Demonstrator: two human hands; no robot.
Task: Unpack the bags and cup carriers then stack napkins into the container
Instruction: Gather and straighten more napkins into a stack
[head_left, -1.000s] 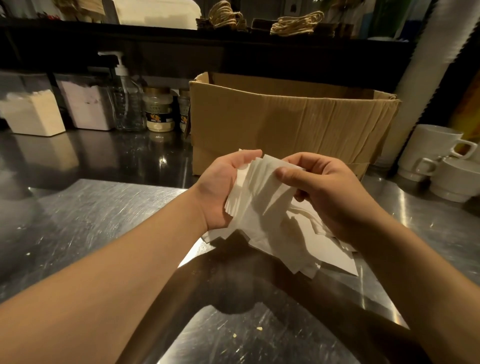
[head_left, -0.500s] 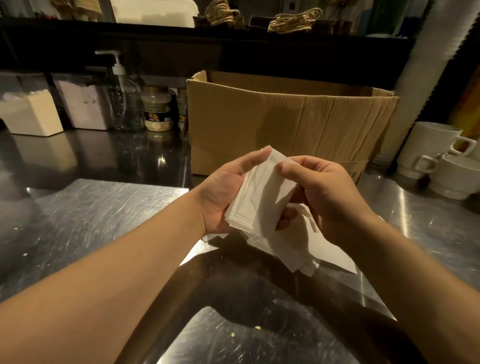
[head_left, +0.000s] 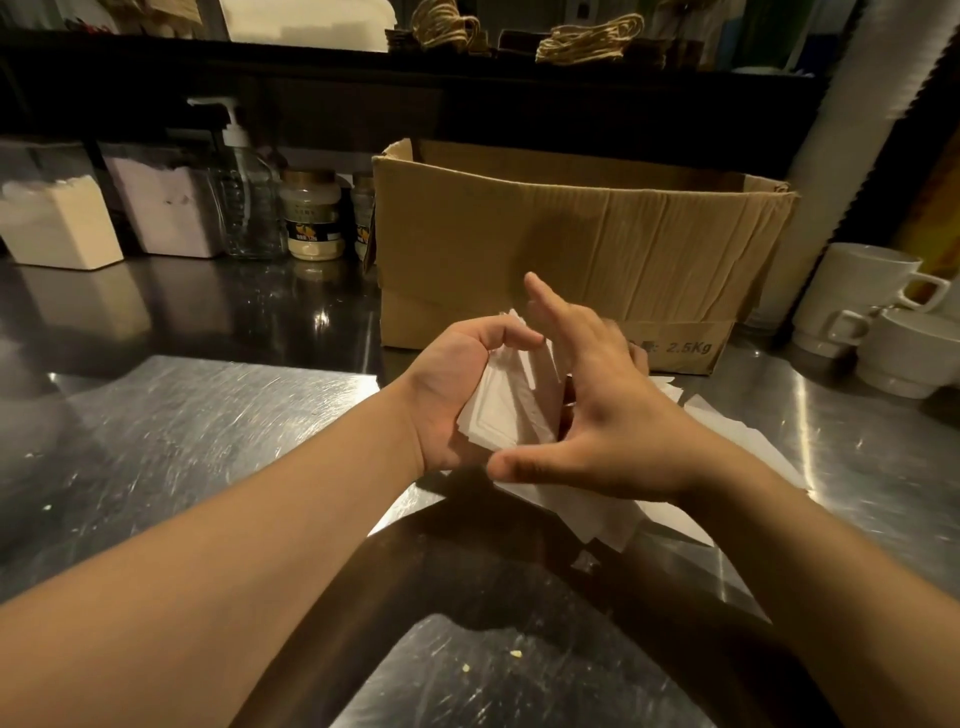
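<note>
My left hand (head_left: 457, 384) grips a small stack of white napkins (head_left: 511, 410), thumb curled over its top edge. My right hand (head_left: 597, 410) lies against the right side of the stack with its fingers spread and straight and the thumb under the lower corner. More loose napkins (head_left: 737, 457) lie fanned on the steel counter beneath and to the right of my hands. Two clear containers stand at the far left, one with a cream stack (head_left: 57, 223), one with a white stack (head_left: 166, 208).
An open cardboard box (head_left: 597, 244) stands right behind my hands. A pump bottle (head_left: 244, 192) and jars (head_left: 311, 213) stand left of it. White mugs (head_left: 883, 317) sit at the right. A dark shelf with twine bundles (head_left: 587, 36) runs above.
The fanned napkins have been squared into a tighter stack in my left hand. My right hand let go of its pinch and now lies flat with spread fingers against the stack.
</note>
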